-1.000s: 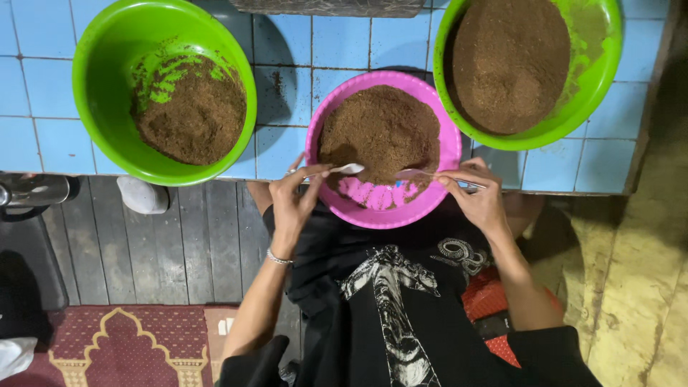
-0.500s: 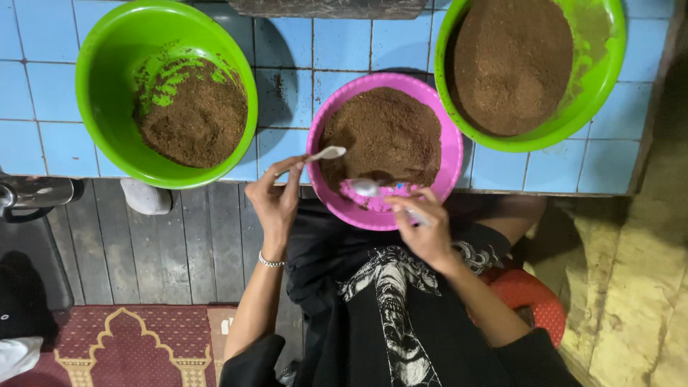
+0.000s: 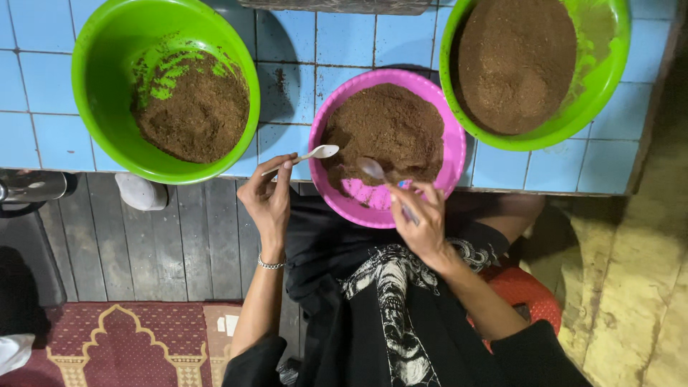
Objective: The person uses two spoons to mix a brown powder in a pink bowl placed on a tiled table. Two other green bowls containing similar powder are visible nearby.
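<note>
The round green plastic bowl of brown powder (image 3: 534, 72) beyond the right hand's fingers (image 3: 419, 197) is cut off by the top edge, and those fingers hide the white plastic spoon's (image 3: 373, 169) handle.

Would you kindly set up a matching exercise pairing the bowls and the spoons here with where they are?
1. pink bowl
2. left green bowl
3. right green bowl
4. spoon in left hand
5. spoon in right hand

a. top right, nearly full
b. middle, nearest the person
c. inside the pink bowl
d. top left, partly filled
e. at the pink bowl's left rim

Pairs: 1-b, 2-d, 3-a, 4-e, 5-c
</note>
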